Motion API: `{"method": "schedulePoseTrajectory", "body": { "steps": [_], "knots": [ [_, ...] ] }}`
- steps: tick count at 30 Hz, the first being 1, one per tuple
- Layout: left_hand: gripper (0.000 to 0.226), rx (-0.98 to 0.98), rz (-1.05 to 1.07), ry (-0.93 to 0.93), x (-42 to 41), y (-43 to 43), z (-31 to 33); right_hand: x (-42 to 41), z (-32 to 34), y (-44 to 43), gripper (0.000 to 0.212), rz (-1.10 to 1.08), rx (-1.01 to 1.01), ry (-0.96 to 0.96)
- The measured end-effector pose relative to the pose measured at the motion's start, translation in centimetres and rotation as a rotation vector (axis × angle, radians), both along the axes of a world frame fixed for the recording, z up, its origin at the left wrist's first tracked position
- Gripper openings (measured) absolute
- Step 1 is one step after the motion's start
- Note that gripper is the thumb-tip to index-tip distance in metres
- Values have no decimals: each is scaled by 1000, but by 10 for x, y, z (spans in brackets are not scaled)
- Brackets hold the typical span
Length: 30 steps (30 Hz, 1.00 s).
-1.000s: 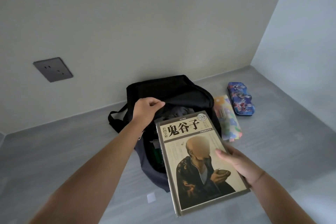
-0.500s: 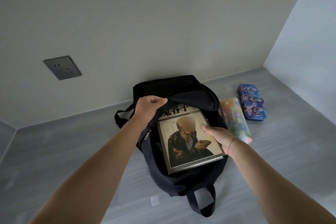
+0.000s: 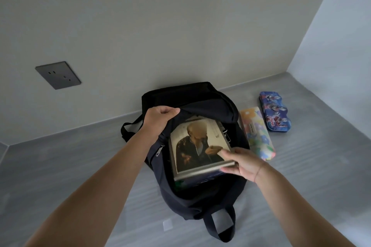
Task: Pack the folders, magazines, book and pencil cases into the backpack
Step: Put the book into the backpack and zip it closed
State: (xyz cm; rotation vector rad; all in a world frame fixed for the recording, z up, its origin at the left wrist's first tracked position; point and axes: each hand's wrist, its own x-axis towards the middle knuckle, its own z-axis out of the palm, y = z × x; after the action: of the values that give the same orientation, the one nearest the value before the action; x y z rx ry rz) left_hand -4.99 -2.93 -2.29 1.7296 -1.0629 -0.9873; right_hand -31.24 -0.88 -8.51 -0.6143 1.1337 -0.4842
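Book (image 3: 197, 146), hardback, judged stiff and fairly heavy: lay half inside the open backpack (image 3: 200, 202), right hand (image 3: 241, 163) pinching its near right corner, best held by that rigid edge, left hand (image 3: 158, 120) clenching the bag's far-left opening flap.

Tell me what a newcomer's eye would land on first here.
The open black backpack in the middle of the grey surface draws the eye, with a portrait-covered book partway inside. The left hand grips its flap; the right hand holds the book's near corner. Right of it lie a pastel pencil case and a blue pencil case.
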Motion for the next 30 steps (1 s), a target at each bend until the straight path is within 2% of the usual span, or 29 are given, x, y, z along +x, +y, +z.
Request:
{"method": "schedulePoseTrajectory", "body": {
  "steps": [3,7,16,18,20,21,23,24,25,27,30],
  "knots": [
    [17,0,14,11,-1,0,1,21,2,-27,23,-154,34,-24],
    [19,8,40,-5,-1,1,0,32,-7,-32,15,-362,141,-199],
    [20,12,53,-11,-4,5,-2,47,1,-36,14,-388,143,-251],
    [21,11,53,-23,-4,8,-3,40,7,-35,15,-299,92,-160],
    [19,6,49,-43,-5,10,-4,29,16,-38,14,-224,15,29],
    [18,-3,58,-56,-6,11,-5,22,22,-43,23,-244,-36,102],
    [20,-35,124,-121,-6,11,-8,9,30,-62,29,-287,-277,352],
    [24,-48,188,-166,-5,10,-10,4,35,-73,26,-297,-429,517],
    [30,-45,256,-194,-4,9,-12,0,36,-85,21,-280,-542,599],
    [48,28,346,-156,0,7,-16,-2,32,-106,18,-161,-598,566],
    [62,175,342,31,8,3,-24,2,29,-122,40,-26,-569,420]
  ]
}}
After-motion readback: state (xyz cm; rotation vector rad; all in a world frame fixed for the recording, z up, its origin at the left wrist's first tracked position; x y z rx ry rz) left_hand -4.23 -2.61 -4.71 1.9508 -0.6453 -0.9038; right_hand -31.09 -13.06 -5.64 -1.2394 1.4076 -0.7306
